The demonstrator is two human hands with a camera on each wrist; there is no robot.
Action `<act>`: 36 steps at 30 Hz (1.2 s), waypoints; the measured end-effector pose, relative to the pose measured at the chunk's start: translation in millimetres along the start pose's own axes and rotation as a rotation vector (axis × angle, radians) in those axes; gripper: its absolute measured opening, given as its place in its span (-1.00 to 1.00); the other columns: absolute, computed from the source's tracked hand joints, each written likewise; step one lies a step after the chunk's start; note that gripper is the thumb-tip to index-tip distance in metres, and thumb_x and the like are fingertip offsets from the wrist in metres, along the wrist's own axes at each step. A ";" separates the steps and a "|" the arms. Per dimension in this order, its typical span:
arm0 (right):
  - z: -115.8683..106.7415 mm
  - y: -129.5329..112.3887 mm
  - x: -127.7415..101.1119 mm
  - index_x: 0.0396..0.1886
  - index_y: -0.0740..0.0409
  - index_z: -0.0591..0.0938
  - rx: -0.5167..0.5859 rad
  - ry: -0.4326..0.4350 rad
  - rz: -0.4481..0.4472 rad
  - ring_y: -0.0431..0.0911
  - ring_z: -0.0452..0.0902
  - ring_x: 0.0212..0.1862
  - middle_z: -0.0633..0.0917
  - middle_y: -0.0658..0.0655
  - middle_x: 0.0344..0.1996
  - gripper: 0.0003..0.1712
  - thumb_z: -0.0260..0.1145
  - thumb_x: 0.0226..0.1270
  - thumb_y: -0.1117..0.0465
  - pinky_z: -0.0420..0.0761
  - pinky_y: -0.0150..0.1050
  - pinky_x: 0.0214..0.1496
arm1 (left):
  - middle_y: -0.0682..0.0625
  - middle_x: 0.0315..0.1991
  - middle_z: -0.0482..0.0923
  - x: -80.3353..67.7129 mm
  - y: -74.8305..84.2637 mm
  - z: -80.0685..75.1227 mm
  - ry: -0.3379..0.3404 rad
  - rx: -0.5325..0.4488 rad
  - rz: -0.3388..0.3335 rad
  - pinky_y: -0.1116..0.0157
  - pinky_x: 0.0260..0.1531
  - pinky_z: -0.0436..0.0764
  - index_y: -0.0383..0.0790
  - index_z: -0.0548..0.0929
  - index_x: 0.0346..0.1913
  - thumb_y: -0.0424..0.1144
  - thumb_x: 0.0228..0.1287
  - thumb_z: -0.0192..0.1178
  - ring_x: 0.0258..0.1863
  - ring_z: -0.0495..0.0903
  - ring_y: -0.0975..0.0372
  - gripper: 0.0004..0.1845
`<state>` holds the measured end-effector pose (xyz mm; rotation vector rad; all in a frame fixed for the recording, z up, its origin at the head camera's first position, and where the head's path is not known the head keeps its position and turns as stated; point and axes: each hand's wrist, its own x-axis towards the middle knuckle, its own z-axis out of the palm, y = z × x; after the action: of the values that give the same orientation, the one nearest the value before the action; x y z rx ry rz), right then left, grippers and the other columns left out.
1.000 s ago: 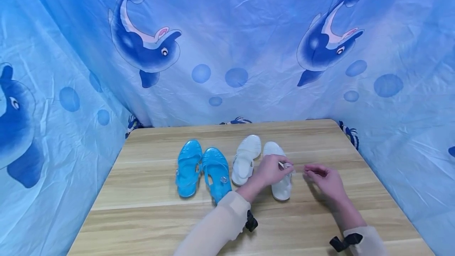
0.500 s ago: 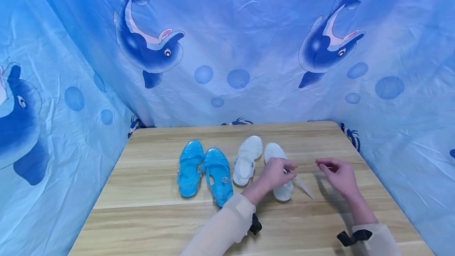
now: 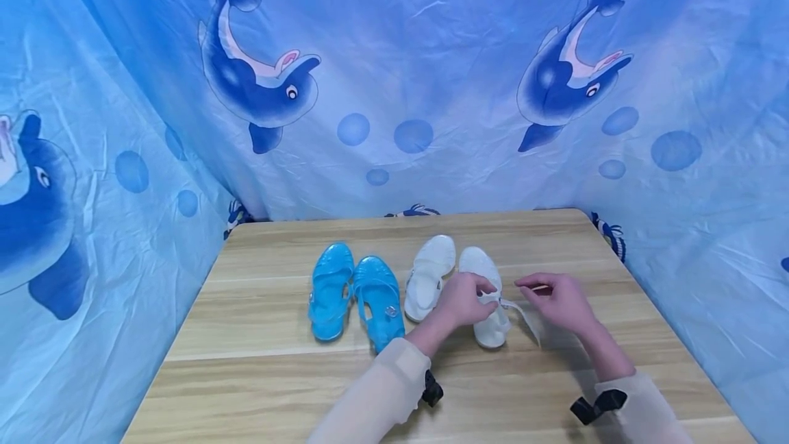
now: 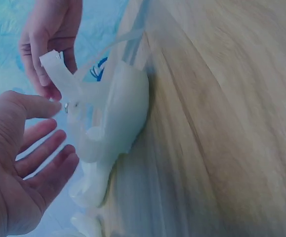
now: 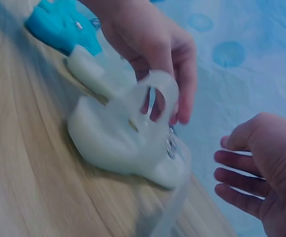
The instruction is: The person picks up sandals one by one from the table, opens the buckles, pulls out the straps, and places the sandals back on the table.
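Observation:
A white jelly sandal lies toe-away at the right end of the row. From its side a loose translucent strap trails out to the right, close to a small metal buckle. My left hand reaches over this sandal from its left. In the left wrist view the fingers are parted and bent loosely, with the foremost fingertip right at the buckle and strap. My right hand hovers to the right of the sandal. Its fingers are spread apart in the right wrist view, with nothing between them.
The other white sandal stands just left, partly behind my left wrist. Farther left are two blue sandals side by side, the nearer one touching my sleeve in the head view. All rest on a wooden table before a blue dolphin-print curtain.
My left hand went right with the strap, then came back left and released it, leaving it trailing outward. My right hand drew away, then moved back left toward the sandal.

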<state>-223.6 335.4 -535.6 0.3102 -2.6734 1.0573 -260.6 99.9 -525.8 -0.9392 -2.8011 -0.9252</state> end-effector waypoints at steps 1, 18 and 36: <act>2.3 -2.8 1.2 -0.04 0.15 0.86 -0.015 -0.024 -0.017 -0.20 0.80 -0.16 0.89 0.11 -0.15 -0.82 0.46 0.43 0.26 0.76 -0.36 -0.13 | 0.15 -0.12 0.87 -0.8 -2.0 0.0 -0.001 0.011 -0.007 0.57 -0.18 0.59 0.00 0.88 -0.05 -0.09 0.24 0.49 -0.13 0.79 0.33 -0.76; 20.3 -17.0 13.0 -0.15 0.07 0.87 -0.032 -0.231 -0.013 -0.26 0.73 -0.24 0.86 0.01 -0.26 -0.88 0.53 0.35 0.22 0.72 -0.38 -0.18 | 0.18 -0.13 0.87 -0.1 -3.7 9.4 -0.020 0.221 -0.030 0.52 -0.07 0.67 0.01 0.89 -0.04 -0.12 0.32 0.51 -0.09 0.80 0.38 -0.81; 29.9 -7.0 2.4 -0.20 0.07 0.88 0.056 -0.080 -0.026 -0.32 0.75 -0.28 0.88 0.03 -0.30 -0.89 0.55 0.29 0.26 0.74 -0.40 -0.23 | 0.12 -0.35 0.71 1.7 -3.1 4.2 -0.042 0.459 0.170 0.43 -0.44 0.57 0.03 0.84 -0.29 -0.12 0.43 0.36 -0.41 0.67 0.33 -0.88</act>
<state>-228.4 309.4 -551.5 0.4060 -2.7054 1.1365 -263.2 101.1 -530.5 -1.0998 -2.7246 -0.2255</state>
